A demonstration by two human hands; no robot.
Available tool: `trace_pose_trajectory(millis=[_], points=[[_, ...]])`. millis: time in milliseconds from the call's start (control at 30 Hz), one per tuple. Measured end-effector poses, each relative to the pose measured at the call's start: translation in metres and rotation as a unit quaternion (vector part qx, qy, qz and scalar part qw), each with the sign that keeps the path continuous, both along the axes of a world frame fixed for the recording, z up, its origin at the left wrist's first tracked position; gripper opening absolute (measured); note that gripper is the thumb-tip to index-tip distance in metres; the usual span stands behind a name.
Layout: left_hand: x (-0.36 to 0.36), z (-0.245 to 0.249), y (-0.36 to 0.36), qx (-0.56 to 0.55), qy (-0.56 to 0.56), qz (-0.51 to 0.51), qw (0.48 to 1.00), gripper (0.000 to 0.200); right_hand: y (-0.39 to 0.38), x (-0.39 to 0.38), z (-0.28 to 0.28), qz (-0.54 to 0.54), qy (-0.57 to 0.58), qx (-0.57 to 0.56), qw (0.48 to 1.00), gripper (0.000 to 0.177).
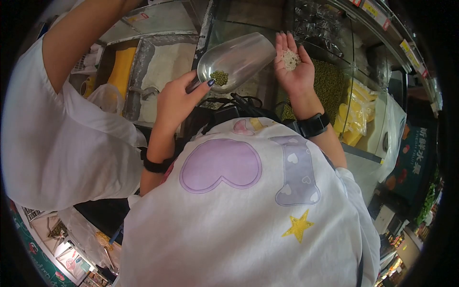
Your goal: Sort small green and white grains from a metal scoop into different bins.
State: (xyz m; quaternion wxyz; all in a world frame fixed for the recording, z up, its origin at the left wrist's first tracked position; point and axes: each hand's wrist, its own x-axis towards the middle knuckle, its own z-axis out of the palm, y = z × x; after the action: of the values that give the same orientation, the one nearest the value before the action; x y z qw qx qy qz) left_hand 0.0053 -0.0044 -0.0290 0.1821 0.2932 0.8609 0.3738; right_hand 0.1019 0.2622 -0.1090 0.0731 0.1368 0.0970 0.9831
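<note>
My left hand (179, 98) is closed round the handle of a clear plastic scoop (248, 52). A small heap of green beans (219, 77), which look like mung beans, lies in the scoop near the handle. To its right, my right hand (296, 71) is palm up with its fingers stretched out. On that palm rests a little pile of pale grains (290, 60), too small to name surely. The scoop's mouth is close to my right fingers. Beyond and below my right hand is a bin of green beans (330, 81).
A bin of white flour or powder (172, 60) stands at the left, beside a yellow sheet (122, 71). Yellow packets (356, 107) fill a compartment at the right. Dark packaged goods (318, 24) lie behind glass dividers. Another person's white sleeve (71, 138) and arm (79, 38) are close on the left.
</note>
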Motion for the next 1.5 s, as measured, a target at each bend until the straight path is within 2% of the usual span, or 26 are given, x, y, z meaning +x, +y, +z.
trace_pose_trajectory(millis=[67, 100, 167, 300, 367, 533, 700, 1000, 1500], points=[[0.001, -0.001, 0.0, 0.015, -0.003, -0.003, 1.0, 0.03, -0.008, -0.001, 0.021, -0.103, -0.166, 0.011, 0.981, 0.044], [0.001, -0.001, 0.001, 0.029, -0.006, -0.005, 1.0, 0.03, -0.007, -0.001, 0.019, -0.103, -0.166, 0.011, 0.981, 0.044], [0.004, 0.005, 0.003, 0.017, 0.009, -0.009, 1.0, 0.031, -0.006, -0.002, 0.012, -0.088, -0.085, 0.002, 0.993, 0.051], [0.008, 0.019, 0.008, -0.052, 0.018, -0.01, 0.998, 0.034, -0.007, -0.003, 0.013, -0.082, -0.102, 0.013, 0.991, 0.053], [0.007, 0.018, 0.008, -0.058, 0.032, -0.008, 0.998, 0.035, -0.006, -0.004, 0.009, -0.057, -0.054, 0.044, 0.996, 0.055], [0.005, 0.02, 0.011, -0.064, 0.088, -0.025, 0.994, 0.037, -0.008, -0.004, 0.017, -0.053, -0.051, 0.033, 0.997, 0.055], [0.005, 0.03, 0.016, -0.126, 0.107, -0.042, 0.985, 0.041, -0.009, -0.005, 0.022, -0.056, -0.047, 0.031, 0.997, 0.056], [0.003, 0.028, 0.018, -0.099, 0.122, -0.051, 0.986, 0.043, -0.009, -0.005, 0.022, -0.059, -0.056, 0.047, 0.996, 0.056], [0.004, 0.029, 0.023, -0.116, 0.121, -0.048, 0.985, 0.042, -0.012, -0.005, 0.026, -0.036, -0.062, 0.081, 0.994, 0.055]])
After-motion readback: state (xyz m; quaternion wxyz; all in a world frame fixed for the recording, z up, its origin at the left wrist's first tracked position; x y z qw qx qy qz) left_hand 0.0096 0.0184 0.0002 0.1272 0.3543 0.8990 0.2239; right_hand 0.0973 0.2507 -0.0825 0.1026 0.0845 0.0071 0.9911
